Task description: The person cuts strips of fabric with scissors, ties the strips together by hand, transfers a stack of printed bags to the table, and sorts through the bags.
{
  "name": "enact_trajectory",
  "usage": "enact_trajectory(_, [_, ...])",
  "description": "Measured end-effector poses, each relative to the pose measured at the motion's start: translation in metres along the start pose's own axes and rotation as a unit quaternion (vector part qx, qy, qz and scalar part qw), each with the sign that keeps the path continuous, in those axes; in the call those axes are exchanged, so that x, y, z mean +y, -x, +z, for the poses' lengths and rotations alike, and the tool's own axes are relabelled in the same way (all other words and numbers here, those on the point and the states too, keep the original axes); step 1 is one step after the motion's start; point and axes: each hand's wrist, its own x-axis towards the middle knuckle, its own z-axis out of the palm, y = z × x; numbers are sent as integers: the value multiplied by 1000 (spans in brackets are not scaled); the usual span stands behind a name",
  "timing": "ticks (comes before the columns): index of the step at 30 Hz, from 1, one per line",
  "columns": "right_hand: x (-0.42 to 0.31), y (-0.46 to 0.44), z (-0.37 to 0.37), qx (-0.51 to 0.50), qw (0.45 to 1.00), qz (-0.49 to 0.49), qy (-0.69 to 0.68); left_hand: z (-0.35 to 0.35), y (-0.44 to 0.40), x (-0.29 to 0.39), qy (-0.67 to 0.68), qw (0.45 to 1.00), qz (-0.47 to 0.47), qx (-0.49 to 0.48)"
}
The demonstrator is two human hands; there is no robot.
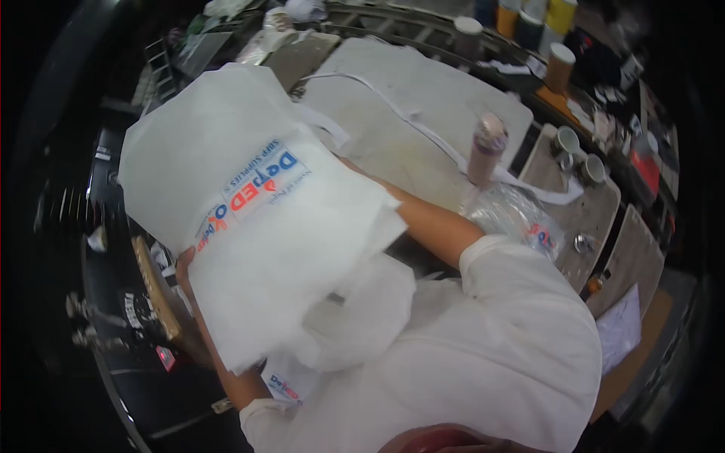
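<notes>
1. Your left hand (186,266) holds the edge of the white printed fabric (264,249); most of the fingers are hidden, but the grip looks narrow.
2. Your right hand is hidden behind the fabric, so its grip cannot be told; your right forearm (432,220) reaches in from the near side of the pale board (423,98).
3. The fabric is raised between your arms, left of the board in view and covering part of it, its blue and red lettering facing up.
4. A long white strip (411,119) lies across the board and runs past its right edge.
5. A pinkish bottle (485,151) stands near the board's right edge, with a clear plastic bag (510,215) just beside that edge, nearer you.
6. Two cups (593,169) sit right of the board, and a white-lidded jar (559,69) stands beyond its far right side.
</notes>
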Motion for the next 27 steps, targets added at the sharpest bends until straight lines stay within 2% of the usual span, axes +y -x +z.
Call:
enact_trajectory(1, [11,-7,4,17,1000,-1,2,-11,-3,-1,49,998,-34,-9])
enact_trajectory(2, [9,-14,-7,22,999,17,-34,-14,-23,-1,43,998,-55,-9])
enact_trajectory(3, [10,-21,-20,21,994,51,-93,-27,-48,-4,44,997,-64,-27])
enact_trajectory(4, [15,-30,-34,-3,965,137,-222,-34,-65,-3,43,996,-67,-47])
enact_trajectory(8, [-26,-30,-57,-58,954,129,-264,8,-133,-8,-6,991,-92,-99])
enact_trajectory(11, [-39,-30,-65,-37,974,95,-202,20,-175,-12,-47,983,-101,-146])
enact_trajectory(13, [-47,-29,-72,7,979,139,-148,25,-207,-15,-65,976,-124,-164])
enact_trajectory(14, [-49,-30,-73,14,981,130,-146,26,-224,-14,-72,972,-138,-175])
enact_trajectory(16, [-42,-33,-68,91,986,129,-62,23,-256,-15,-84,963,-166,-192])
enact_trajectory(17, [-33,-36,-62,102,985,121,-64,22,-275,-14,-91,958,-182,-201])
enact_trajectory(18, [-24,-42,-56,164,984,64,33,20,-295,-16,-96,953,-196,-211])
enact_trajectory(19, [-15,-48,-50,228,966,10,124,19,-317,-16,-103,946,-213,-221])
enact_trajectory(23, [0,-72,-37,313,909,-4,277,17,-410,-15,-114,918,-276,-260])
enact_trajectory(25, [10,-85,-48,349,889,-11,295,17,-455,-16,-120,906,-301,-273])
enact_trajectory(27, [20,-98,-76,390,886,-67,242,25,-501,-25,-134,892,-325,-286])
